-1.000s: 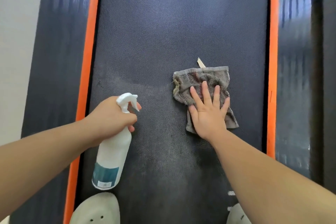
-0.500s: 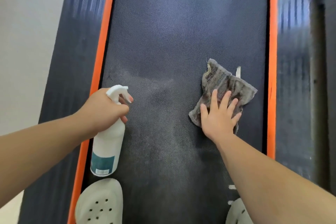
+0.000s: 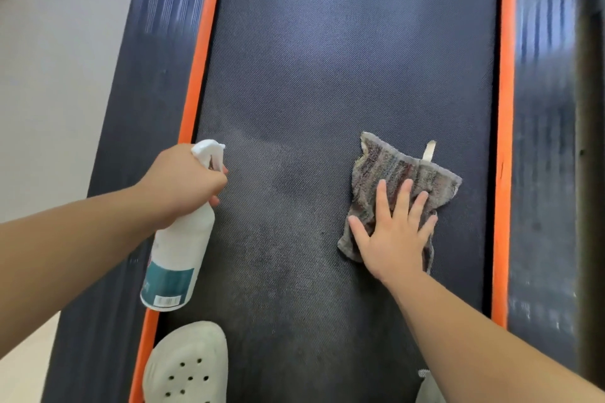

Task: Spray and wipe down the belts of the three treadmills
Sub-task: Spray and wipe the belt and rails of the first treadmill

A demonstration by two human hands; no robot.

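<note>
Grey cloth [image 3: 393, 170], one, under spread right grip [image 3: 396, 239]; one bottle [image 3: 176, 258] in curled left grip [image 3: 183, 183]

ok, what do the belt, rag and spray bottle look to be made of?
The belt looks like rubber or PVC, dark and matte, with a fine dimpled grain. The rag looks like grey terry cloth, maybe cotton: fuzzy pile, ragged edges, sewn hang loop. The spray bottle is opaque white plastic, smooth with a slight sheen, teal label.

Upper belt [image 3: 343, 42] open; cloth [image 3: 402, 170], shoe [image 3: 186, 366] obstruct lower.
</note>
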